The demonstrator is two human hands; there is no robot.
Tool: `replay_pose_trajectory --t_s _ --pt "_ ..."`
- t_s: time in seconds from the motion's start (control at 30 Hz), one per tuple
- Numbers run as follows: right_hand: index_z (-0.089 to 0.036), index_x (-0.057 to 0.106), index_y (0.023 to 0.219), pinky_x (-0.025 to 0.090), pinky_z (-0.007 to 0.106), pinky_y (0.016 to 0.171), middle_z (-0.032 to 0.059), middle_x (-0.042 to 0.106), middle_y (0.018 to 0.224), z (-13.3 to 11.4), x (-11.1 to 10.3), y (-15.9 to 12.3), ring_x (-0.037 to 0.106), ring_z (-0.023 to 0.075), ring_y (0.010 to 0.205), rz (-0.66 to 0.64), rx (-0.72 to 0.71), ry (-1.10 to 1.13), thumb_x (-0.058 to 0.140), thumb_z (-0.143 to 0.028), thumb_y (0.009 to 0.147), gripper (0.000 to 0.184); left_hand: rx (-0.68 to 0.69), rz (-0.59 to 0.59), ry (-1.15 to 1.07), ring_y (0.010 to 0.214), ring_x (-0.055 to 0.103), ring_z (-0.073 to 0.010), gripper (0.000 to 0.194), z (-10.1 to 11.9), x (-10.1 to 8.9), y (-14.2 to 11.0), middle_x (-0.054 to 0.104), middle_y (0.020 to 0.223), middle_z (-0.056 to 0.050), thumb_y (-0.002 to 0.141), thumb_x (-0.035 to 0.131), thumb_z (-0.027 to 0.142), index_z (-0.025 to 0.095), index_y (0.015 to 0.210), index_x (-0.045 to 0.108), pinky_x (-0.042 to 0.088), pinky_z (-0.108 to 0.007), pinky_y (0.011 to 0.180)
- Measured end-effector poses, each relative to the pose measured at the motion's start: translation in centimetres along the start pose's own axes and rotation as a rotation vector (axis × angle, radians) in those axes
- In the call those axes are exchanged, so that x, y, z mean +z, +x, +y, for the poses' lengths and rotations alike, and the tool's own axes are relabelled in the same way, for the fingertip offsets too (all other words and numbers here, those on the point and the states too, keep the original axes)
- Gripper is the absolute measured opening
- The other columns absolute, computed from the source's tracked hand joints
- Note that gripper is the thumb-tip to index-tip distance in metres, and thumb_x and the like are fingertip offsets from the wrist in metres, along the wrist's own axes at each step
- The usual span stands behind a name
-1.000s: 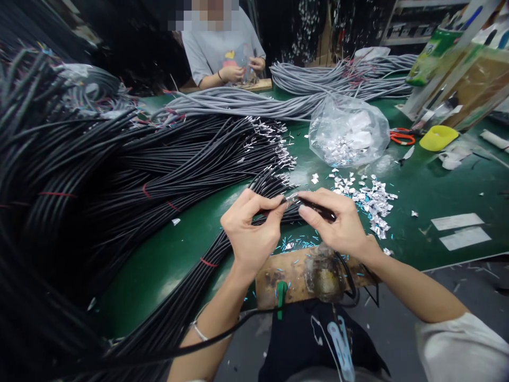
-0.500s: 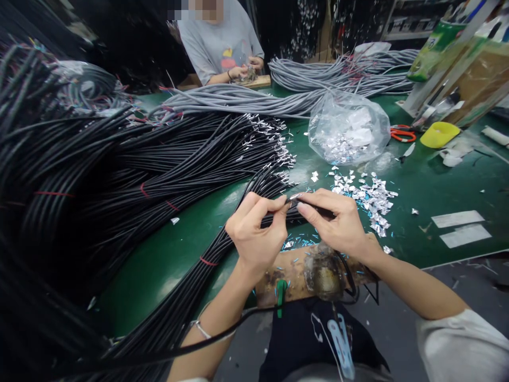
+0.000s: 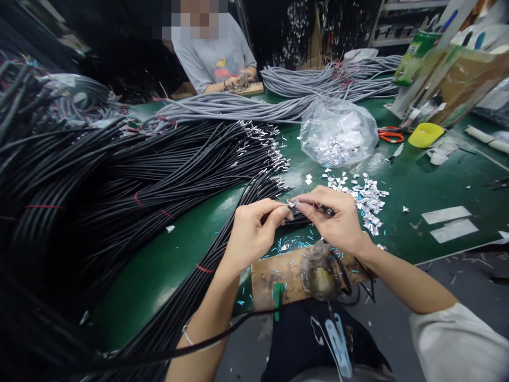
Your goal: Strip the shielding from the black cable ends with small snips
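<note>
My left hand point(image 3: 254, 231) pinches the end of a black cable point(image 3: 222, 249) from the bundle that runs along the green table point(image 3: 167, 265). Facing it, my right hand point(image 3: 334, 217) is closed on a dark tool, with thumb and forefinger pressed at a small silver foil piece point(image 3: 291, 203) on the cable tip. The two hands touch fingertip to fingertip above a worn wooden block point(image 3: 294, 276) at the table's near edge. Loose silver foil pieces point(image 3: 368, 196) lie just to the right of my hands.
Large bundles of black cables point(image 3: 119, 170) cover the left half of the table; grey cables point(image 3: 278, 103) lie at the back. A clear bag of foil point(image 3: 338, 132), orange scissors point(image 3: 387, 135) and a yellow dish point(image 3: 425, 135) sit on the right. A person point(image 3: 214, 53) works at the far side.
Both hands stay joined at the cable tip; the left fingers have slid to pinch the foil end. The view has shifted slightly right and up.
</note>
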State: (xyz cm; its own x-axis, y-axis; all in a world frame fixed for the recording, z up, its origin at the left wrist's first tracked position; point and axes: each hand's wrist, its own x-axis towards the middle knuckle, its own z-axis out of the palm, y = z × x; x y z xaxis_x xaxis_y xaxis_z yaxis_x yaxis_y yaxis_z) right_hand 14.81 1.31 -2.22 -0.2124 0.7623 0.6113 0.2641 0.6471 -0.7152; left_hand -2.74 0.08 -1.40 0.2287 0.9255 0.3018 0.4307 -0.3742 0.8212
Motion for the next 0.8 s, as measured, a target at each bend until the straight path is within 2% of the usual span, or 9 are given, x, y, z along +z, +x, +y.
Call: replay_pose_trajectory --t_s 0.13,0.23,0.33,0.4,0.47,0.53,0.6,0.7,0.8 --pt "-0.016 0.071 0.087 0.041 0.025 0.053 0.0026 0.065 0.072 0.4 0.4 -0.3 0.053 0.0097 0.060 0.023 -0.031 -0.057 0.059 -0.016 0.080 0.014 -0.062 -0.078 -0.058 0.053 0.052 -0.0085 0.028 -0.2 0.4 0.1 0.061 0.059 -0.001 0.088 0.051 0.034 0.014 0.071 0.064 0.040 -0.020 0.049" --pt "-0.015 0.070 0.073 0.036 0.023 0.047 -0.0008 0.059 0.058 0.6 0.7 -0.1 0.046 0.0075 0.051 0.068 0.149 0.025 0.061 -0.021 0.077 0.011 -0.181 -0.124 -0.227 0.051 0.056 -0.0092 0.023 -0.2 1.1 0.4 0.063 0.057 -0.002 0.082 0.059 0.034 0.013 0.074 0.065 0.045 -0.020 0.049" --pt "-0.015 0.068 0.063 0.036 0.022 0.044 -0.0018 0.058 0.054 0.7 1.2 0.1 0.045 0.0071 0.048 0.092 0.372 0.182 0.064 -0.024 0.072 0.013 -0.290 -0.083 -0.424 0.048 0.059 -0.0111 0.026 0.0 1.9 0.6 0.064 0.055 -0.003 0.068 0.073 0.036 0.012 0.068 0.062 0.048 -0.022 0.047" --pt "-0.016 0.066 0.061 0.037 0.022 0.045 -0.0015 0.059 0.054 0.8 1.6 0.0 0.047 0.0077 0.049 0.113 0.417 0.208 0.065 -0.025 0.069 0.012 -0.317 -0.046 -0.490 0.046 0.058 -0.0108 0.030 0.1 2.3 0.7 0.062 0.053 -0.002 0.063 0.076 0.037 0.013 0.062 0.058 0.048 -0.022 0.046" --pt "-0.017 0.065 0.059 0.035 0.023 0.044 -0.0023 0.057 0.053 1.0 1.8 -0.3 0.045 0.0075 0.047 0.175 0.333 0.086 0.063 -0.024 0.069 0.012 -0.316 -0.005 -0.504 0.043 0.054 -0.0088 0.031 0.1 2.5 0.7 0.060 0.049 -0.001 0.065 0.074 0.039 0.013 0.061 0.057 0.045 -0.020 0.044" --pt "-0.019 0.065 0.060 0.035 0.024 0.046 -0.0021 0.056 0.053 1.3 1.8 -0.7 0.043 0.0081 0.047 0.222 0.151 -0.123 0.061 -0.023 0.071 0.012 -0.305 0.047 -0.479 0.038 0.048 -0.0067 0.030 -0.1 2.7 0.6 0.056 0.045 0.001 0.070 0.069 0.040 0.014 0.062 0.058 0.039 -0.019 0.039" --pt "-0.021 0.066 0.063 0.036 0.026 0.049 -0.0004 0.058 0.057 1.8 1.7 -1.2 0.046 0.0098 0.050 0.176 -0.030 -0.306 0.060 -0.025 0.073 0.013 -0.284 0.115 -0.388 0.036 0.043 -0.0060 0.029 -0.3 3.0 0.4 0.053 0.044 0.002 0.075 0.064 0.039 0.014 0.062 0.058 0.034 -0.019 0.037" --pt "-0.021 0.067 0.064 0.037 0.026 0.051 0.0016 0.060 0.058 2.0 1.4 -1.7 0.049 0.0112 0.052 -0.004 -0.187 -0.425 0.058 -0.025 0.077 0.016 -0.167 0.231 -0.046 0.046 0.047 -0.0076 0.020 -0.8 3.3 0.1 0.056 0.054 0.001 0.077 0.061 0.029 0.015 0.063 0.058 0.037 -0.020 0.045" --pt "-0.021 0.068 0.070 0.038 0.026 0.052 0.0011 0.062 0.061 1.5 1.2 -1.5 0.051 0.0112 0.053 -0.038 -0.228 -0.367 0.058 -0.025 0.078 0.013 0.011 0.203 0.305 0.056 0.048 -0.0096 0.015 -1.3 3.4 0.0 0.056 0.062 0.000 0.075 0.058 0.016 0.016 0.060 0.056 0.037 -0.023 0.053"
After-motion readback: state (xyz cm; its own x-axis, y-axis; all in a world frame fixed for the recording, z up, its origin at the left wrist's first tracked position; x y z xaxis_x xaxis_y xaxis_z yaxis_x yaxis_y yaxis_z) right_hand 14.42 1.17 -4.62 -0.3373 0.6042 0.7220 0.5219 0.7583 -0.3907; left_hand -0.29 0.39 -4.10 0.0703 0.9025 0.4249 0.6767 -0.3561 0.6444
